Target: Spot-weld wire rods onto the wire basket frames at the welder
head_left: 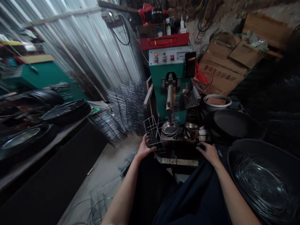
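My left hand (pixel 144 149) grips the lower edge of a small rectangular wire frame (pixel 153 136), which stands tilted just above a shallow steel dish (pixel 169 128). My right hand (pixel 207 153) lies to the right, its fingers curled at a dark object (pixel 201 145) at the edge of the cluttered bench. I cannot tell whether that object is held. Behind both hands stands a green spot-welding machine (pixel 170 84) with a vertical electrode arm (pixel 170 98). A second steel dish (pixel 191 127) sits near my right hand.
Stacked wire racks (pixel 127 106) stand left of the machine, and loose wire frames (pixel 98 203) lie on the floor. Black pans (pixel 67 112) line a bench at left. A large black basin (pixel 257 184) of wire sits at right, beside a white bowl (pixel 217 103) and cardboard (pixel 222 67).
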Motion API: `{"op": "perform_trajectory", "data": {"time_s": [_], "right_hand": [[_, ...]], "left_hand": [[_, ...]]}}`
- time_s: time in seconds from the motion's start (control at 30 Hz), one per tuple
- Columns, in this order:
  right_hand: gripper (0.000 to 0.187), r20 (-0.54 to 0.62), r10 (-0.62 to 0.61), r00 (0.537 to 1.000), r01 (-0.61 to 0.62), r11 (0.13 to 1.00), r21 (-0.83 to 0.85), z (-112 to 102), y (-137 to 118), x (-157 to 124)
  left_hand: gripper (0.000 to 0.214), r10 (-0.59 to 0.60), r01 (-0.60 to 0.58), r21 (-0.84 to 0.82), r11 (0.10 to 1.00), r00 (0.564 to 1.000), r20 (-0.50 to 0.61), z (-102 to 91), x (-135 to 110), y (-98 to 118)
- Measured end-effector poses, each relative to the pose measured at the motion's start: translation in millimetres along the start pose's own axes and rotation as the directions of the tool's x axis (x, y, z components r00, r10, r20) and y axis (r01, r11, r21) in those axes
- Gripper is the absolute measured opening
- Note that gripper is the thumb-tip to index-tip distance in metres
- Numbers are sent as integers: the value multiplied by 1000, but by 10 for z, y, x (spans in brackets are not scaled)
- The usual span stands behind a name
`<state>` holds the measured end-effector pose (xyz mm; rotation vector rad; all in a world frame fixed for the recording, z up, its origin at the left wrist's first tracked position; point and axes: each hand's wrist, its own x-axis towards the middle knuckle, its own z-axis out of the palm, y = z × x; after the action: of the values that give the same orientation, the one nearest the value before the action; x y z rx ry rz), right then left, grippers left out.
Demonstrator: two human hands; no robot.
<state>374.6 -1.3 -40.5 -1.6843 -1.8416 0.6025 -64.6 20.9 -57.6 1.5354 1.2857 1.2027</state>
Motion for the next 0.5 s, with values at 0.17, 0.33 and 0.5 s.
{"op": "perform_trajectory", "data": {"time_s": [0.17, 0.33, 0.5], "right_hand": [[21, 2, -2, 1000, 2, 1000, 17, 10, 8, 0], [22, 5, -15, 1000, 15, 1000, 12, 29, 45, 11], [22, 13, 1, 1000, -1, 1000, 1, 30, 54, 15]], "left_hand": [[110, -9, 9, 11, 1000, 1000, -5, 8, 2, -13], [110, 0, 0, 33, 999, 1000, -19, 3, 5, -26], [110, 8, -7, 32, 999, 1000, -14, 2, 9, -43]]}}
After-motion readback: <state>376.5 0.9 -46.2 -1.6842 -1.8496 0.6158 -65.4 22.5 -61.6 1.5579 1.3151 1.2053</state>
